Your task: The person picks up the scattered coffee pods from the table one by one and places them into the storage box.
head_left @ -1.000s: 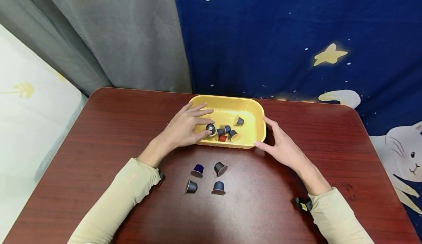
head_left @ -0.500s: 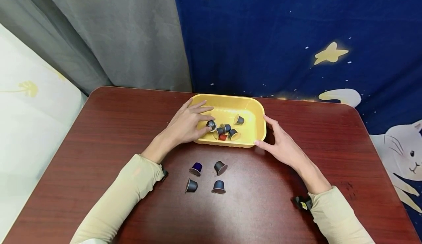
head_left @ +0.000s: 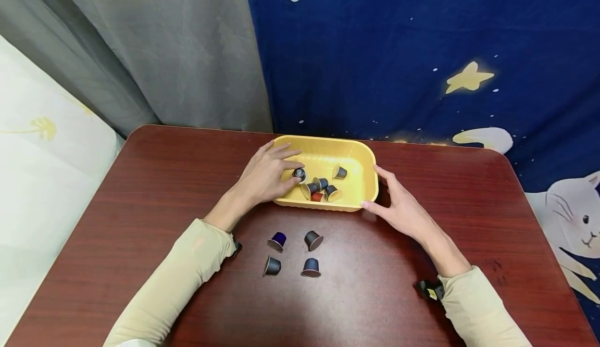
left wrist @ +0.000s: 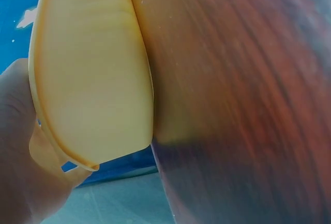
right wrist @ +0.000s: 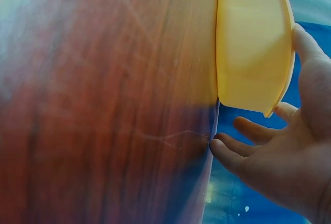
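My left hand point(head_left: 264, 177) reaches over the left side of a yellow plastic tub point(head_left: 361, 151). Between its thumb and index finger it pinches a dark coffee capsule point(head_left: 299, 174) with a shiny end facing up. More capsules lie in the tub: a red one point(head_left: 318, 196), a dark one on its own point(head_left: 339, 171), and several dark ones bunched near the front wall. At the front right corner, my right hand point(head_left: 405, 206) grips the tub, thumb in front and index finger on the side rim. In the right wrist view its other fingers point(right wrist: 248, 131) are spread off the tub.
Before the tub, on the reddish-brown table point(head_left: 375, 300), lie a purple capsule point(head_left: 277, 240), a brownish capsule point(head_left: 313, 240), a dark grey capsule point(head_left: 272, 265) and a dark blue capsule point(head_left: 311, 267). A blue curtain point(head_left: 375, 65) and a grey curtain point(head_left: 197, 50) hang behind the table.
My left hand has moved slightly backward with the pinched capsule. A dark capsule in the tub has shifted a little left. The purple capsule on the table has rolled slightly left. My right hand stays put.
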`<state>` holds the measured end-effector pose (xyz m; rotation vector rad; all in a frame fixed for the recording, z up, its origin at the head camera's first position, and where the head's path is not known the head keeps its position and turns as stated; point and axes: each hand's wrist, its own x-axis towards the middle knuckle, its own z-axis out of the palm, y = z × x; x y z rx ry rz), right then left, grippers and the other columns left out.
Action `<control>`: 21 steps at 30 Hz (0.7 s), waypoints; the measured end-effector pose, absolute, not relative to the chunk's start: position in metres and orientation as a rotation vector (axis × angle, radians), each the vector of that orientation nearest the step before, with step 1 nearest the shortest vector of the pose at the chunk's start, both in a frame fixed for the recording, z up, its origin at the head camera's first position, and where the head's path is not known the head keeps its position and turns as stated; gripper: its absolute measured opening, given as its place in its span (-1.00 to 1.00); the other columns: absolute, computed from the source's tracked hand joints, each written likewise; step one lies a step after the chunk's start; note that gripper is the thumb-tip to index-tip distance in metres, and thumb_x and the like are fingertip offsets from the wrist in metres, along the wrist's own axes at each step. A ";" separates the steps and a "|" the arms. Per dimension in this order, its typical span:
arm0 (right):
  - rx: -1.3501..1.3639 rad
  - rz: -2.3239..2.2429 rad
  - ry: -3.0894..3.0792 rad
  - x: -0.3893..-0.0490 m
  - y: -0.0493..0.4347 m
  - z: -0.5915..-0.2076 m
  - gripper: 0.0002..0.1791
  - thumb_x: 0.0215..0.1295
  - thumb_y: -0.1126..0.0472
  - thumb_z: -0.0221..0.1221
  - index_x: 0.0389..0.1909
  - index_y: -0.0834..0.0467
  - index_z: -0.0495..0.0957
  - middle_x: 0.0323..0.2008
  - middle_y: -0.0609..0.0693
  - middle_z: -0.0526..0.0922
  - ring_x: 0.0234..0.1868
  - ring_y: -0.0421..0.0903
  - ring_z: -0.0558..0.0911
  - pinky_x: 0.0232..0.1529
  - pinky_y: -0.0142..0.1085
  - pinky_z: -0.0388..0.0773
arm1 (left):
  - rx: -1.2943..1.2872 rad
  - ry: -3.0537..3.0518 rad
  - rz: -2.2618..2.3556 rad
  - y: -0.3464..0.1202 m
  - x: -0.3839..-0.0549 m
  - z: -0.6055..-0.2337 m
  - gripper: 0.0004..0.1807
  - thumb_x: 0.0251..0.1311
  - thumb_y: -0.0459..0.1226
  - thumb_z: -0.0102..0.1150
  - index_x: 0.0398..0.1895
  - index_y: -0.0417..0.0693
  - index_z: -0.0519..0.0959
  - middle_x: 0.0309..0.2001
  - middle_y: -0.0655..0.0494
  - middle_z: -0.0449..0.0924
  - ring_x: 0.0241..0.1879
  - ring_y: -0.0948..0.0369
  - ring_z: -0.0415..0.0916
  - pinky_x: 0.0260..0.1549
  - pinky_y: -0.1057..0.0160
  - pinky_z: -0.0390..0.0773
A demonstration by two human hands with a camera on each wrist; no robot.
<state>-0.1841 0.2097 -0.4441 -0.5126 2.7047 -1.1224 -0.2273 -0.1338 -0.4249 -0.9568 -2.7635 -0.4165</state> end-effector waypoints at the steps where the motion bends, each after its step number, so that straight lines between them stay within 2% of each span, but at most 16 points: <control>1: -0.512 -1.123 2.704 -0.184 0.210 -0.444 0.01 0.25 -0.12 0.32 0.57 -0.02 -0.05 0.50 0.08 0.15 0.45 0.07 0.23 0.38 0.07 0.22 | -0.947 -2.765 -0.405 -0.133 -0.227 -0.425 -0.63 0.20 -0.06 0.27 0.03 0.06 0.73 0.27 0.06 0.53 0.39 -0.01 0.27 0.42 -0.13 0.04; 14: -0.546 -1.151 2.715 -0.183 0.211 -0.444 0.00 0.25 -0.06 0.35 0.56 0.01 -0.03 0.47 0.11 0.22 0.41 0.08 0.29 0.35 0.06 0.26 | -0.910 -2.782 -0.404 -0.132 -0.228 -0.427 -0.62 0.21 -0.03 0.28 0.08 0.17 0.71 0.40 0.02 0.37 0.47 -0.06 0.11 0.42 -0.07 0.06; 21: -0.539 -1.145 2.716 -0.183 0.211 -0.445 0.00 0.25 -0.08 0.34 0.57 -0.01 -0.03 0.49 0.10 0.19 0.44 0.07 0.26 0.36 0.06 0.26 | -0.913 -2.781 -0.390 -0.132 -0.228 -0.428 -0.63 0.20 -0.04 0.30 0.08 0.17 0.71 0.40 0.00 0.37 0.47 -0.07 0.11 0.42 -0.08 0.05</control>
